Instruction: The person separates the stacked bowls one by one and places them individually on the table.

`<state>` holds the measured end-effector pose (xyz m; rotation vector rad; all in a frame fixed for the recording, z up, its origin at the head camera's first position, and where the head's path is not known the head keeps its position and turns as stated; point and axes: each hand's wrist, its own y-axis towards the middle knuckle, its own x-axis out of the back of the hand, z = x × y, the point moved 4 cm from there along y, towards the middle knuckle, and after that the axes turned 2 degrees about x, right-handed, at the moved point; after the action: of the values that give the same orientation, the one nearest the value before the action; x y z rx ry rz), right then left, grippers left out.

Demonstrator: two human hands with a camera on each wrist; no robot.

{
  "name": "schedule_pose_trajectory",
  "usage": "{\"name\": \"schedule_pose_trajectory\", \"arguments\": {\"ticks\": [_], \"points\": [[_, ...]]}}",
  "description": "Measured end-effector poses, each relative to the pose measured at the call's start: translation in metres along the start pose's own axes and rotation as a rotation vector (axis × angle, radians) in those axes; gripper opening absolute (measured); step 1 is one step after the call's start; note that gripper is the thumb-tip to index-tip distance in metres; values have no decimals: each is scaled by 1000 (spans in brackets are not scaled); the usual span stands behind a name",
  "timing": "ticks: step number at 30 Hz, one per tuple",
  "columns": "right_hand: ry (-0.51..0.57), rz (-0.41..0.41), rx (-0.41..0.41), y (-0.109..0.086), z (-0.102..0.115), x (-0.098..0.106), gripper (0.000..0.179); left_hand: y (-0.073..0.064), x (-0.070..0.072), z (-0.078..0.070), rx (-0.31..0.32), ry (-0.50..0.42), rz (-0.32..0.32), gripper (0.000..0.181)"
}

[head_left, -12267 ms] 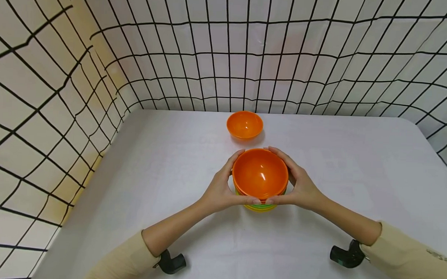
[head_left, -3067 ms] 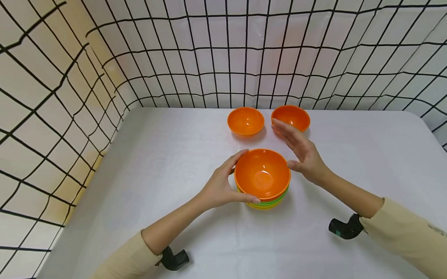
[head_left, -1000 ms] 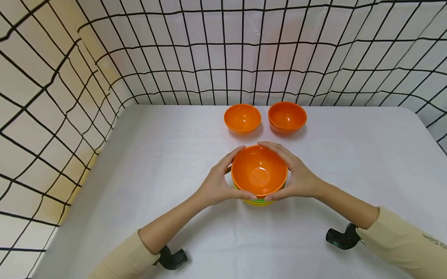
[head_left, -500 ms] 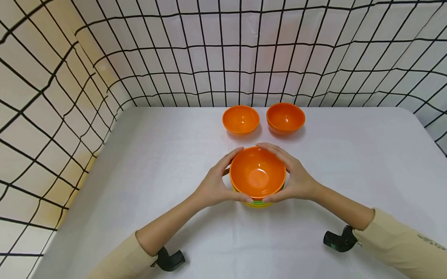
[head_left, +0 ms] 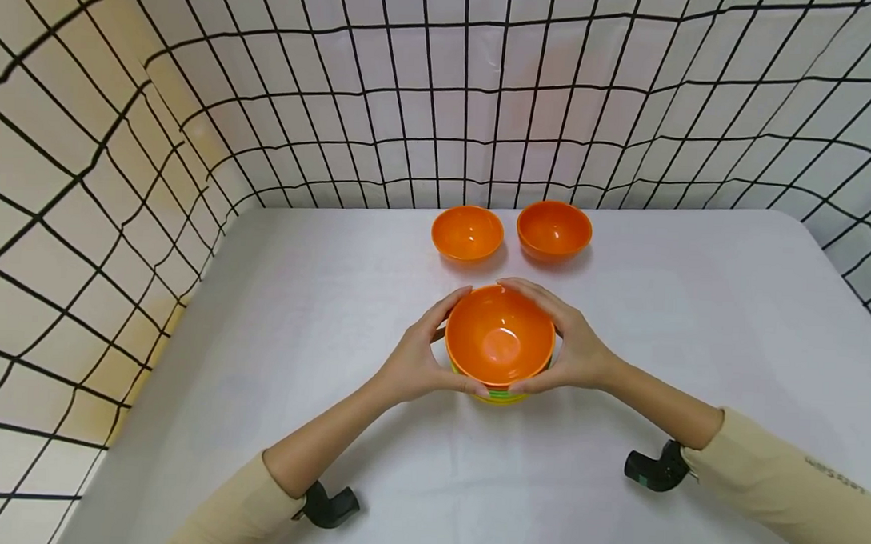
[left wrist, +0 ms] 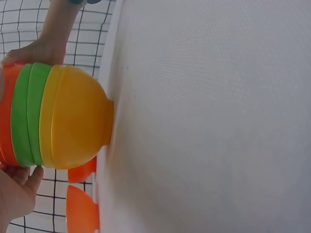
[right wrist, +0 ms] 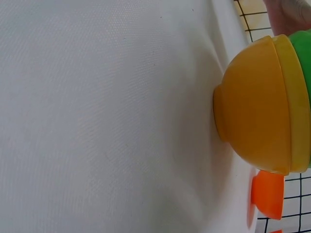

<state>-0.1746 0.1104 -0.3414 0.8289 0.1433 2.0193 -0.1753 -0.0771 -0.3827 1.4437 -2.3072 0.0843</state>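
In the head view both hands grip the rim of the top orange bowl of a nested stack. My left hand holds its left side, my right hand its right, thumbs meeting near the front. Under it, the left wrist view shows green bowls and yellow bowls, the lowest with its foot on the table. From the right wrist, the yellow bowl fills the right side; my left hand shows beyond it, and the right hand is out of that view.
Two more orange bowls stand apart at the back of the white-covered table: a left one and a right one. A black wire grid rises behind and to the left. Black wrist cameras hang under both sleeves.
Since the oldest frame a second orange bowl has come to stand at the back right. My right hand, near it 3 seconds ago, has returned to the stack. In the last second little moves.
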Motion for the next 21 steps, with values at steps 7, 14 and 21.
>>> {"name": "schedule_pose_trajectory", "arguments": {"ticks": [7, 14, 21], "points": [[9, -4, -12, -1, 0, 0, 100, -1, -1, 0, 2, 11, 3, 110], [24, -14, -3, -1, -1, 0, 99, 0, -1, 1, -3, 18, 15, 109], [53, -31, 15, -7, -26, -3, 102, 0, -1, 1, -1, 14, 15, 110]]}}
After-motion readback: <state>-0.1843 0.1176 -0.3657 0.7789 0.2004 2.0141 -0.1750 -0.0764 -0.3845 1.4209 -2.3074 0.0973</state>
